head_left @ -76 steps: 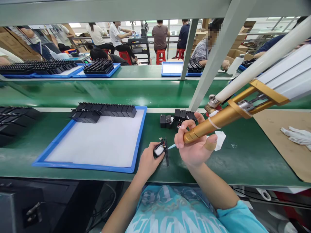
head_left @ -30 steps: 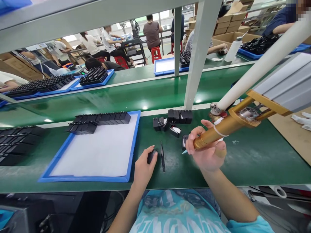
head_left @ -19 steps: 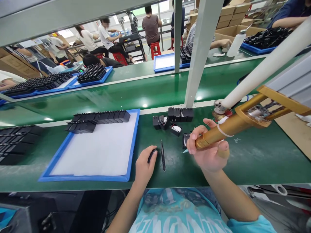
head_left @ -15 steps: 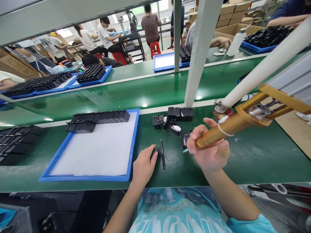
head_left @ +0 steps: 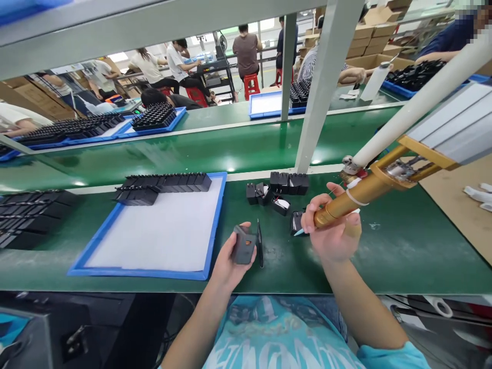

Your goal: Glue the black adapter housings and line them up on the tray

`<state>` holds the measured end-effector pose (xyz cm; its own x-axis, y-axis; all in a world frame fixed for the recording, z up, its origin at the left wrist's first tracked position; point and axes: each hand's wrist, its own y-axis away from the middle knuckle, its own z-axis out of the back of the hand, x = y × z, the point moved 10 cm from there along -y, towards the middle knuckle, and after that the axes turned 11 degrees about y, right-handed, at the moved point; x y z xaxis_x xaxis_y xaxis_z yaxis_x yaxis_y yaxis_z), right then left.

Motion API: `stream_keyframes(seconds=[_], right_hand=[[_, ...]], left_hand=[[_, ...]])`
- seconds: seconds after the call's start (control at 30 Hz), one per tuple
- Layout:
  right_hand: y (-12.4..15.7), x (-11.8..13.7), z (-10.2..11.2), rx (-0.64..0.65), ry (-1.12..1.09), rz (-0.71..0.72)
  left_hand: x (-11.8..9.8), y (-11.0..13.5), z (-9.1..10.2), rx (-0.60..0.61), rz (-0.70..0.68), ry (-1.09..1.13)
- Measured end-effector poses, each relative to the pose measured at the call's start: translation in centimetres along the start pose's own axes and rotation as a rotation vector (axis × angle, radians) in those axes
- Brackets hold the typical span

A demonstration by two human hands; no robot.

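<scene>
Left hand [head_left: 230,264] pinches the black adapter [head_left: 243,249] just off the bench [head_left: 403,246] beside the tweezers [head_left: 260,246], probably tilted up for a look, while the right hand [head_left: 332,238] is wrapped round the gold dispenser [head_left: 346,205], nozzle angled down-left.

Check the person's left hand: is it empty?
No, the left hand grips a small dark adapter housing, just left of the black tweezers lying on the green bench.
</scene>
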<state>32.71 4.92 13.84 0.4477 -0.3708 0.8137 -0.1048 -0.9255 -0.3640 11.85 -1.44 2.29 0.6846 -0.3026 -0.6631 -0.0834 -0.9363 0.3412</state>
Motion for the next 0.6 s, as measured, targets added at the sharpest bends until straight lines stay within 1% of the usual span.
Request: stream_keyframes(seconds=[0.07,0.1,0.17,0.23,0.37,0.47,0.6], right_hand=[[-0.2,0.0,0.2,-0.017,0.02,-0.007],[-0.2,-0.1,0.3,-0.021,0.026,-0.011],[-0.4,-0.2,0.5,-0.022,0.035,-0.019],[-0.5,-0.3,0.7,-0.021,0.064,-0.02],[-0.6,-0.1,1.5,-0.056,0.14,0.008],[-0.6,0.2,3.0,-0.115,0.177,0.032],[-0.7,1.0,5.8,-0.195,0.271,0.089]], left_hand=[[0.1,0.4,-1.8,0.055,0.038,0.196],[0.0,0.6,-2.4,0.076,0.038,0.24],[-0.4,0.8,-3.2,0.105,0.018,0.243],[-0.9,1.0,-3.4,0.118,-0.019,0.178],[-1.8,1.3,-2.9,0.142,-0.116,0.037],[-2.2,1.4,-2.8,0.186,-0.167,0.0],[-2.9,1.7,-2.9,0.248,-0.228,-0.019]])
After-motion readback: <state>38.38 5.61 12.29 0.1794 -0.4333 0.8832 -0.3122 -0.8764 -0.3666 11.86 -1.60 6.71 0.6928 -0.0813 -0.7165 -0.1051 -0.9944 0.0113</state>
